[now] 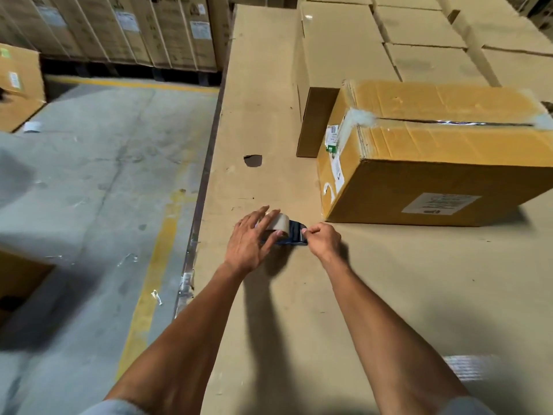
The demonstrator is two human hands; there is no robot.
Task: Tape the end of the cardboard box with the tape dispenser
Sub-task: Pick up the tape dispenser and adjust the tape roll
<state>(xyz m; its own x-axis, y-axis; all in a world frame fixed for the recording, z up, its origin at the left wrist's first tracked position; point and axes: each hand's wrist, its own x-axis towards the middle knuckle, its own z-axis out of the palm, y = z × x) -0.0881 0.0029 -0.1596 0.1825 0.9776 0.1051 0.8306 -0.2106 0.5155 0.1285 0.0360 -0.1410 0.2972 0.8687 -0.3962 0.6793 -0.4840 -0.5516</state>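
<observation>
A dark blue tape dispenser (296, 233) with a roll of brown tape (281, 223) lies on a cardboard-covered work surface (299, 310). My left hand (250, 239) rests on the roll, fingers spread over it. My right hand (323, 239) pinches the dispenser's front end with thumb and fingertips. The yellow-brown cardboard box (434, 151) sits to the right and beyond the dispenser, its top seam showing clear tape, torn at the near left end. Labels cover its left end face and its front side.
Plain cardboard boxes (344, 46) are stacked behind the yellow box and across the back right. A dark hole (253, 160) marks the surface ahead. At left the surface ends above a grey concrete floor (89, 190) with yellow lines, and more cartons stand beyond.
</observation>
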